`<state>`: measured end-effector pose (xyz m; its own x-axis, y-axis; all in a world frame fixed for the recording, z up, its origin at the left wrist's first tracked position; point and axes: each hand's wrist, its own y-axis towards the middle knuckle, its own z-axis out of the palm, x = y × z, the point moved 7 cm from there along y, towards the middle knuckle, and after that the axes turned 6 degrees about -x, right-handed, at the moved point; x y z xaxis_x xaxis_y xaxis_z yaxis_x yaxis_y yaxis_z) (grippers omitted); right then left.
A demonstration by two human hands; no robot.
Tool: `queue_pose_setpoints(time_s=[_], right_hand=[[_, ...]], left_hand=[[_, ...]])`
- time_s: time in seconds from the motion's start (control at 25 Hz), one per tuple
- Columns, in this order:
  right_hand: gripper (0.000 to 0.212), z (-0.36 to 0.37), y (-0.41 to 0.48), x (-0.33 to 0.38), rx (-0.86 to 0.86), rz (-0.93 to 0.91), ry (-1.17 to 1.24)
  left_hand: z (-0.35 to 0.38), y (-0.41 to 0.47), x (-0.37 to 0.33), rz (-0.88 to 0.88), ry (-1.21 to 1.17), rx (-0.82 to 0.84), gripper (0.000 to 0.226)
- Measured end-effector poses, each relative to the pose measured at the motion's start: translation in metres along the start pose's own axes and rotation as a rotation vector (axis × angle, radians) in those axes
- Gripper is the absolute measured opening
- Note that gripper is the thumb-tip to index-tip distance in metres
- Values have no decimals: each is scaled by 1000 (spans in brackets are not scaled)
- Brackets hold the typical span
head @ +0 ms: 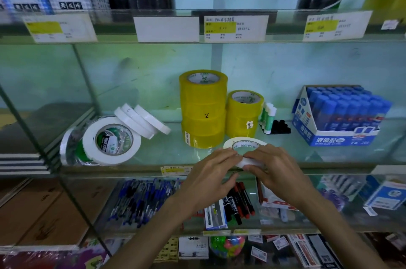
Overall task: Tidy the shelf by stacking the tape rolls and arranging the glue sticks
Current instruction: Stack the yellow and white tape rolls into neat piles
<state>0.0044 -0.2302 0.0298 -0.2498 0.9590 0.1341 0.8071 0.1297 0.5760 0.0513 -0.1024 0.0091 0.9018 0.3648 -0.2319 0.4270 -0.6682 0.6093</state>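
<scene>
Glass shelf (167,154), yellow tape stacks (203,110), leaning white tape rolls (112,140), glue sticks (268,114), blue glue box (336,136)

The tall yellow stack (203,110) seems to hold three tape rolls, and the shorter yellow stack (244,114) just beside it on the right holds two. Left of the tall stack lean three thin white rolls (142,121). Further left stands one wide white roll (112,140) with more rolls behind it, their number unclear. In front of the tall stack, to its right, lies one flat white roll (245,144) with two hands on it, the left hand (213,172) and the right hand (272,169). Further right are a few glue sticks (268,114), too crowded to count, and one box (338,139) of many blue-capped bottles (351,110). Above the tall stack hang four white price cards (235,26).
</scene>
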Motion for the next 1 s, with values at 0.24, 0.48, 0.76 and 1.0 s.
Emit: queue_pose_setpoints(time_s=[0.24, 0.48, 0.76, 1.0], right_hand=[[24, 0, 6, 5, 1, 54, -43], [30, -4, 40, 57, -111, 22, 64], [25, 57, 99, 149, -36, -138, 200], [31, 101, 134, 210, 40, -252, 232]], left_hand=[[-6, 3, -4, 1, 4, -27, 41], [-57, -12, 15, -74, 32, -163, 37], [-133, -74, 81, -221, 303, -169, 19], [-169, -108, 117, -247, 479, -91, 27]])
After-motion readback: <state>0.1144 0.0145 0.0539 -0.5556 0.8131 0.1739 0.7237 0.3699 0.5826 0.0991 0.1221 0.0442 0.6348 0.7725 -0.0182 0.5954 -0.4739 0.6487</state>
